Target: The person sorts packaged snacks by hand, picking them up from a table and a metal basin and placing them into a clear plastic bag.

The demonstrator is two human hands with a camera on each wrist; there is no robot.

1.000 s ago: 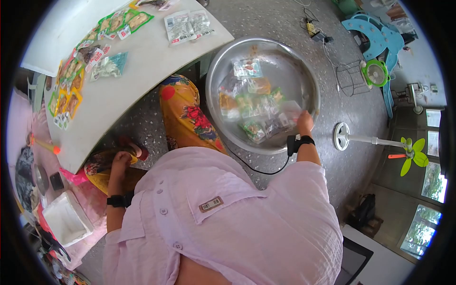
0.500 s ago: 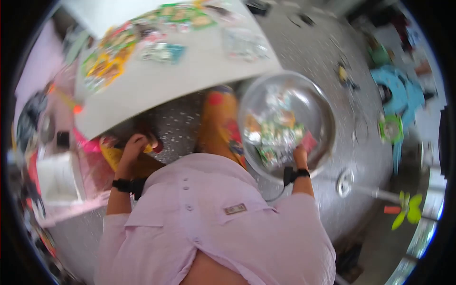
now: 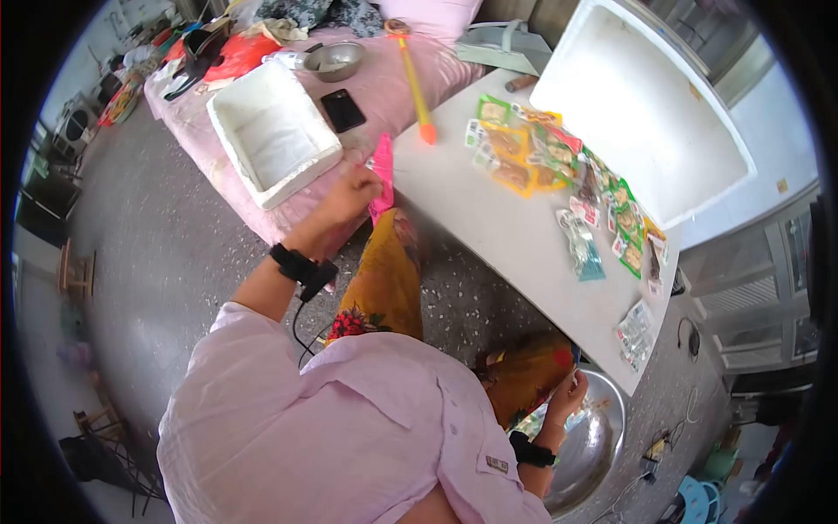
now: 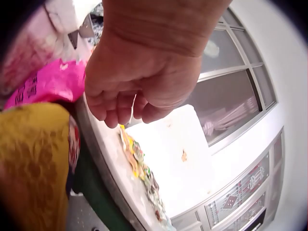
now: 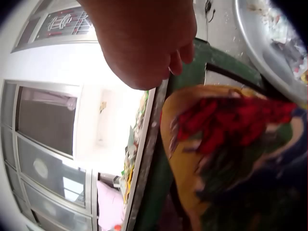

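In the head view my left hand (image 3: 356,190) hangs loosely curled beside a bright pink bag (image 3: 382,179); the left wrist view shows the hand (image 4: 144,79) holding nothing visible. Near the table's (image 3: 489,236) right corner, my right hand (image 3: 569,395) hangs above the rim of the metal basin (image 3: 611,415), its fingers bent and no item visible in them. Partly hidden packets lie in the basin. Rows of food packets (image 3: 515,157) lie on the table, with a teal-ended packet (image 3: 583,249) and a silvery packet (image 3: 635,334) apart from them.
A large white foam box (image 3: 637,113) stands at the table's back. On the pink bed cover (image 3: 188,131) are a smaller foam box (image 3: 275,140), a black phone (image 3: 343,110) and a metal bowl (image 3: 336,63). A yellow stick with an orange tip (image 3: 415,87) reaches the table.
The head view has swung left toward the bed. My right hand has left the basin's inside for the table's edge, and its reddish packet is out of sight. My left hand is now beside the pink bag.
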